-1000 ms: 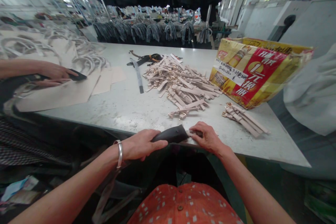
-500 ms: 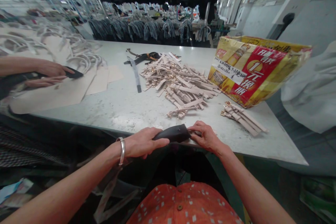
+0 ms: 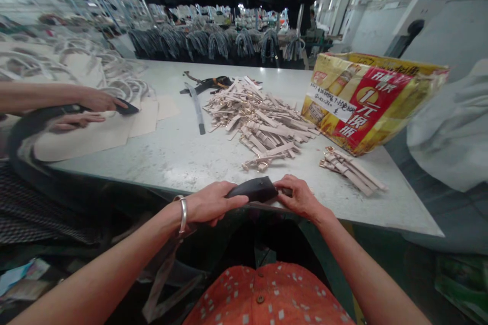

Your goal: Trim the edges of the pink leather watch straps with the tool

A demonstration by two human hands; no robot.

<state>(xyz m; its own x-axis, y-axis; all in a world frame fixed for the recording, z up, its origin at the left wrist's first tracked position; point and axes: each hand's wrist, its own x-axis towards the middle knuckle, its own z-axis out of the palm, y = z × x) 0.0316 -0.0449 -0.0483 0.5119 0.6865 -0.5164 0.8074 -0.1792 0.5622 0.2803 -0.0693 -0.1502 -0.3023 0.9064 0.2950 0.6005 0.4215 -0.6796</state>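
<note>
**Black tool handle (image 3: 253, 189) edges rightward, closing on the strap**

Left hand (image 3: 213, 203), silver bangle (image 3: 183, 215) at the wrist, has eased the grip slightly toward the right hand (image 3: 301, 197), fingers wrapped tightly around it. Right-hand fingers (image 3: 293, 188) stay curled, pinching a small pale strap piece (image 3: 286, 191) at the table edge, right against the handle's tip (most of it hidden from here). At 12 o'clock, a heap of beige straps with gold buckles (image 3: 259, 122) lies on the white worktable (image 3: 171, 162). A smaller strap bundle (image 3: 353, 172) sits at 2 o'clock, beside a printed yellow-and-red sack (image 3: 366, 101). At 10 o'clock, a co-worker's hands (image 3: 99, 101) work a black tool (image 3: 127, 107) over beige panels (image 3: 87, 137).
</note>
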